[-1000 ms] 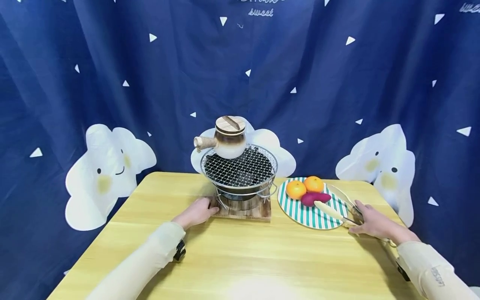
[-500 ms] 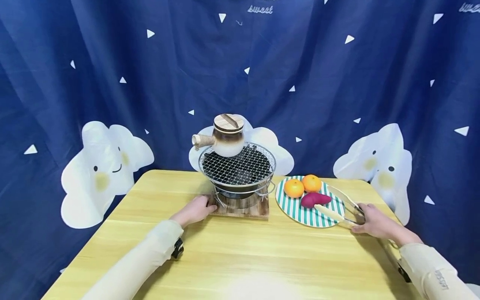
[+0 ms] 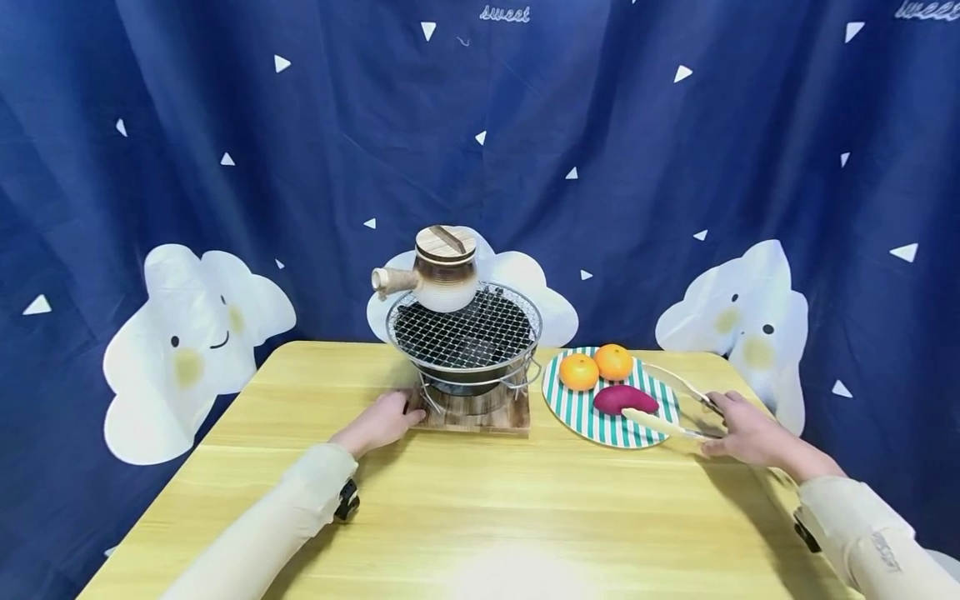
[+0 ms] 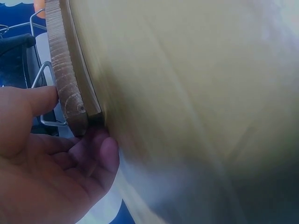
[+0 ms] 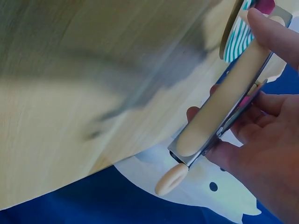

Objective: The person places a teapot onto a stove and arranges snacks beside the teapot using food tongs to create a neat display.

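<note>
- A yellow wooden table [image 3: 480, 517] fills the foreground.
- A round wire-mesh grill [image 3: 463, 332] stands on metal legs near the table's far edge.
- A ceramic teapot [image 3: 442, 273] with a side handle pointing left sits on the back left of the mesh, closed by a wooden lid [image 3: 446, 242].
- A round green-and-white striped plate [image 3: 581, 414] lies just right of the grill.
- Two oranges [image 3: 579, 372] rest side by side on the plate's far part, with a purple sweet potato [image 3: 625, 399] just in front of them.
- A dark blue curtain [image 3: 225, 125] with white triangles and smiling cloud figures [image 3: 191, 333] hangs behind.
</note>
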A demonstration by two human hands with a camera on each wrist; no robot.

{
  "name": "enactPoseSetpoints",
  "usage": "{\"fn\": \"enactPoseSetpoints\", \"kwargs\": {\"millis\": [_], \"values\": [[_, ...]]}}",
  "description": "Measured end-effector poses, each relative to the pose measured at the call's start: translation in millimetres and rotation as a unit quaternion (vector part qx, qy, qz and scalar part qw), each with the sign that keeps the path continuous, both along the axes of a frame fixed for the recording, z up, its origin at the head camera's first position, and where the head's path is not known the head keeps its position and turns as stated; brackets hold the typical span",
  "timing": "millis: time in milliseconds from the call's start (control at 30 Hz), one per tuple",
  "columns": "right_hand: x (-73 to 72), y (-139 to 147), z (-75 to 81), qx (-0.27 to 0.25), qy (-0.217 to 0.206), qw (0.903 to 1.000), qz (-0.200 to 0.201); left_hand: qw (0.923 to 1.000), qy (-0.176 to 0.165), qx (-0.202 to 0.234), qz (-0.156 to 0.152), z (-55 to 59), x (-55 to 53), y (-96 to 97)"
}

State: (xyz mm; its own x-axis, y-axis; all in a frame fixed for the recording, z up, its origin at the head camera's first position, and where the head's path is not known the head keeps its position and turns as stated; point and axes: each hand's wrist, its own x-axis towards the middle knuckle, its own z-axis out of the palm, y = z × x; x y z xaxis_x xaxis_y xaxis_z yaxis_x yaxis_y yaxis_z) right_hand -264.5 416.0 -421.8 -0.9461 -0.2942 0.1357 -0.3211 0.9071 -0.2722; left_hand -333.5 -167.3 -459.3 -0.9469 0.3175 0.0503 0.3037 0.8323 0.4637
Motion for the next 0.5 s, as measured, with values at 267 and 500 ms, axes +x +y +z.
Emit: {"fn": "enactPoseSetpoints", "kwargs": {"millis": [267,500], "values": [[0.0,-8,9.1,0.014,0.022,0.9996,0.008,1.0000,0.000,0.000,0.003,2.5,2.1,-1.1],[2.3,-10,22.5,0.048,0.029,0.9984,-0.006,1.0000,0.007,0.004,0.000,-0.1,-0.1,-1.1]]}}
